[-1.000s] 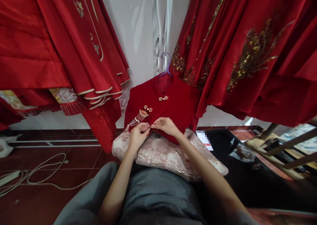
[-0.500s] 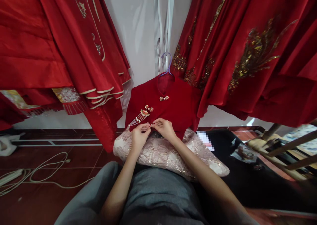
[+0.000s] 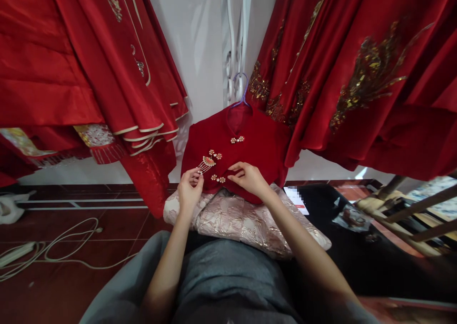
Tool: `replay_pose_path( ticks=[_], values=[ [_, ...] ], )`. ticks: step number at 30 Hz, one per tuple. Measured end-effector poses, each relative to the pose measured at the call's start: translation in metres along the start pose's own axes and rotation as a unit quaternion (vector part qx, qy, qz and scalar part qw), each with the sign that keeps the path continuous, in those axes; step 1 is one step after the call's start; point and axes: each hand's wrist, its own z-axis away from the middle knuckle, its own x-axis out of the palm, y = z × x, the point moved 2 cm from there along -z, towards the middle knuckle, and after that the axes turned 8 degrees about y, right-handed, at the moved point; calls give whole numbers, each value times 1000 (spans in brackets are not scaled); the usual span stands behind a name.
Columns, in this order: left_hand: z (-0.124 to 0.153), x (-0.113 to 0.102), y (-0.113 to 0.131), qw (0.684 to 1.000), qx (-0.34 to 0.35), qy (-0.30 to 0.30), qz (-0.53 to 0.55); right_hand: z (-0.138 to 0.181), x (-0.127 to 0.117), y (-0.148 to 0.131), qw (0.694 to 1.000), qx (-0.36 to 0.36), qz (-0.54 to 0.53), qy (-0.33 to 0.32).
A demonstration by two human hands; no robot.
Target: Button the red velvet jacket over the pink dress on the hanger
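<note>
A red velvet jacket [image 3: 257,160] with a stand collar hangs on a purple hanger [image 3: 245,95] in front of me. My left hand [image 3: 190,189] pinches the lower ends of the beaded tassel on a fan-shaped ornament [image 3: 208,162], at the jacket's left side. Just right of the lower flower-shaped clasp [image 3: 218,179] is my right hand [image 3: 248,177], its fingers apart and holding nothing, close to the velvet. Another clasp [image 3: 237,140] sits below the collar, and one more [image 3: 215,155] is above the fan.
Pale pink brocade fabric [image 3: 243,224] lies beneath the jacket. Red garments [image 3: 117,72] hang to the left, with sequined red ones [image 3: 371,81] on the right. A phone [image 3: 297,200] and a small plastic bag [image 3: 353,218] rest on a black surface. White cable [image 3: 67,233] lies on the tiled floor.
Both hands were together at the lower clasp. They have parted: my left hand moved left to the fan's tassel, and my right moved right, its fingers opening, leaving the clasp uncovered.
</note>
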Motion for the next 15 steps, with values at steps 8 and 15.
replay_pose_path(
  ticks=[8,15],
  values=[
    [5,4,6,998,42,-39,-39,2,-2,-6,999,14,-19,-24],
    [17,16,10,984,112,-95,-104,-1,6,9,998,44,-24,-42]
  ],
)
